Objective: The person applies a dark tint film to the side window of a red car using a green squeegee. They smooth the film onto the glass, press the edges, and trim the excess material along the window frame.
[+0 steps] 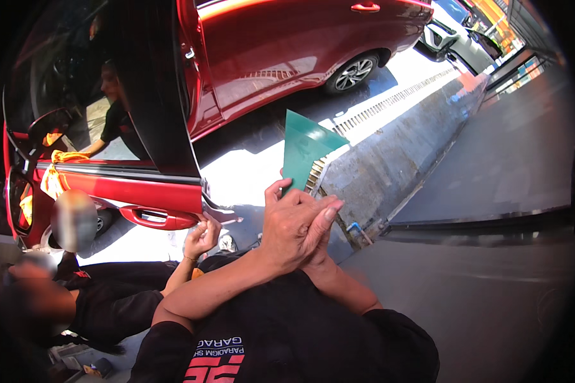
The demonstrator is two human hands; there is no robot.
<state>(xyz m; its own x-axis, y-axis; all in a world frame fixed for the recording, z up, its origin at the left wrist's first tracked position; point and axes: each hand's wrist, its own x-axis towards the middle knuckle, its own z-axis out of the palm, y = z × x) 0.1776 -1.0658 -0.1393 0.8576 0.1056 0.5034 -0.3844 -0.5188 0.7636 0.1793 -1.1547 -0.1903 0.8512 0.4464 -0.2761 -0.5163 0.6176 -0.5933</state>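
Observation:
My left hand and my right hand are brought together in front of my chest. The left one lies over the right with its thumb folded across, and its curled fingers are at the lower end of a green, roughly triangular plastic sheet. This thin, flat sheet sticks up past the hands, with its wide edge away from me. Most of the right hand's fingers are hidden behind the left, so its grip does not show.
At left stands a red car door, swung open, with an orange cloth over its sill. A co-worker's hand is at its edge. The red car body is beyond. A grey panel fills the right; a drain grate crosses the ground.

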